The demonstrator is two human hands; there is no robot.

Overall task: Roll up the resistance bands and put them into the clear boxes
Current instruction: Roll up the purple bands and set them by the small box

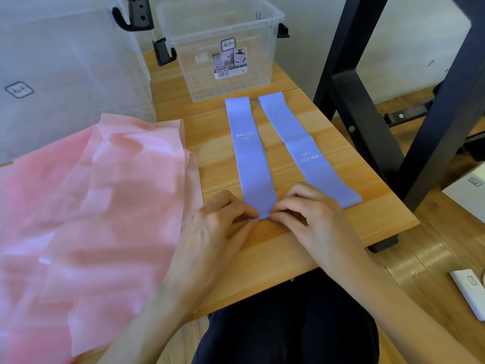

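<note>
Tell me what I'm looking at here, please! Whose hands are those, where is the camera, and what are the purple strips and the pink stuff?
There is no machine here, just a person. The camera sits on that person's head and looks down, so you see their own two hands as they would.

The left hand and right hand both pinch the near end of one purple resistance band, a stretchy exercise strip, as if to begin rolling it up. A second purple band lies flat beside it, untouched.

Everything rests on a wooden table. The pink stuff on the left looks like thin sheets piled up; I can't tell exactly what they are. At the back stands a small clear box, with a bigger clear box to its left. The rolled bands are meant to go in those.
</note>
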